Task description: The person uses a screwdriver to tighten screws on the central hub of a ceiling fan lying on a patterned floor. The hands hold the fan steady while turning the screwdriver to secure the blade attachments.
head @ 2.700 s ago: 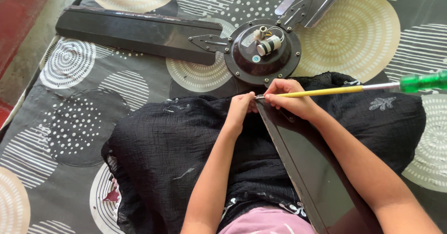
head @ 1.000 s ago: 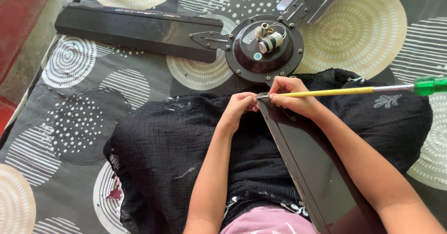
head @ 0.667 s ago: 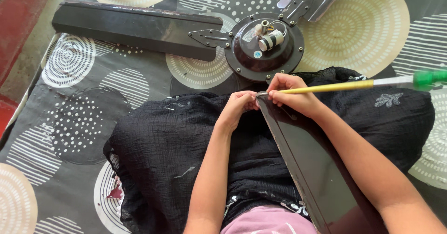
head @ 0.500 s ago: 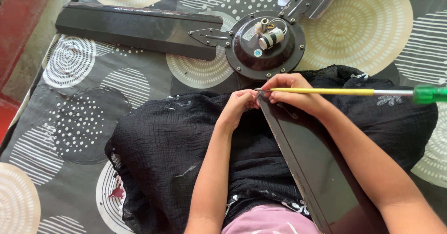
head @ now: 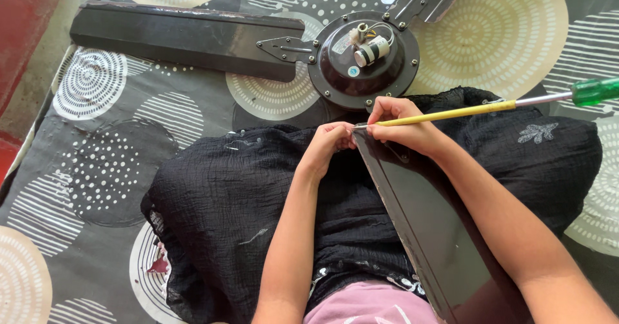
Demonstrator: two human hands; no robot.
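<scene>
This looks like a home, with the work done on a bed or floor mattress rather than at a bench. A soft printed sheet point(head: 97, 188), dark grey with cream circles, dots and stripes, covers the whole area, and its edge drops at 9 o'clock to a bare concrete floor point(head: 32, 72) beside a red-painted strip point(head: 26, 1). The person sits on it with black crinkled fabric point(head: 232, 195) spread over the lap. A dismantled ceiling fan, its round motor housing point(head: 361, 59) at 12 o'clock with a dark blade point(head: 180, 37) attached, lies straight on the sheet.
</scene>
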